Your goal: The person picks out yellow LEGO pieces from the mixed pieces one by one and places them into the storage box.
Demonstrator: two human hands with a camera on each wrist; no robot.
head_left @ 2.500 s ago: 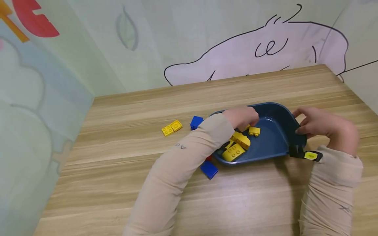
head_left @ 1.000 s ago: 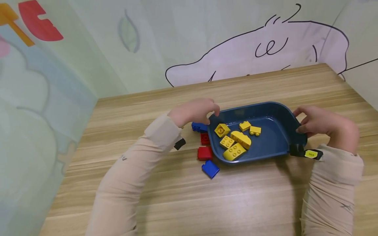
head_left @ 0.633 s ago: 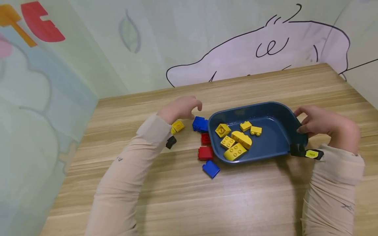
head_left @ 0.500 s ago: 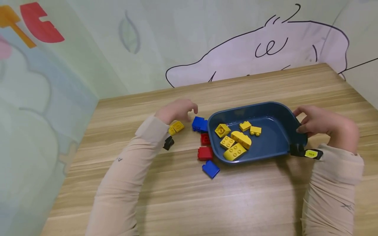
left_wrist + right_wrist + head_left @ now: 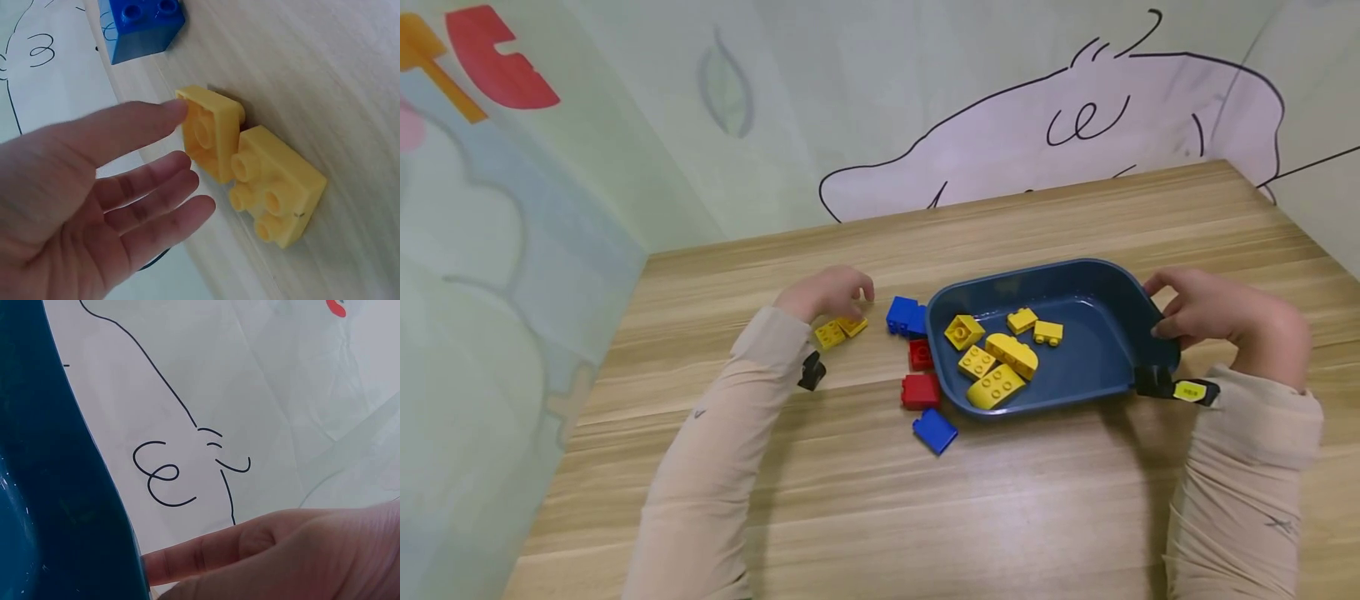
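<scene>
My left hand (image 5: 827,293) is over two yellow toy bricks on the table. In the left wrist view the thumb tip meets the edge of an upturned yellow brick (image 5: 209,134), though contact is unclear; the other fingers are loosely bent and hold nothing. Against it lies a second yellow brick (image 5: 281,181), studs showing. At the right, my right hand (image 5: 1225,321) pinches the end wall of a dark blue bin (image 5: 1086,392), thumb inside and fingers outside. Several yellow bricks (image 5: 1011,356) lie in the bin's left half.
Blue bricks (image 5: 904,317), a dark red brick (image 5: 921,355), a brighter red brick (image 5: 920,392) and a flat blue brick (image 5: 935,431) line the bin's left side on the wooden table (image 5: 1037,517). A wall with printed drawings (image 5: 760,108) stands behind.
My left hand came out of the bin, crossed its left rim and moved left and down to the two yellow bricks. The right hand and bin have stayed in place.
</scene>
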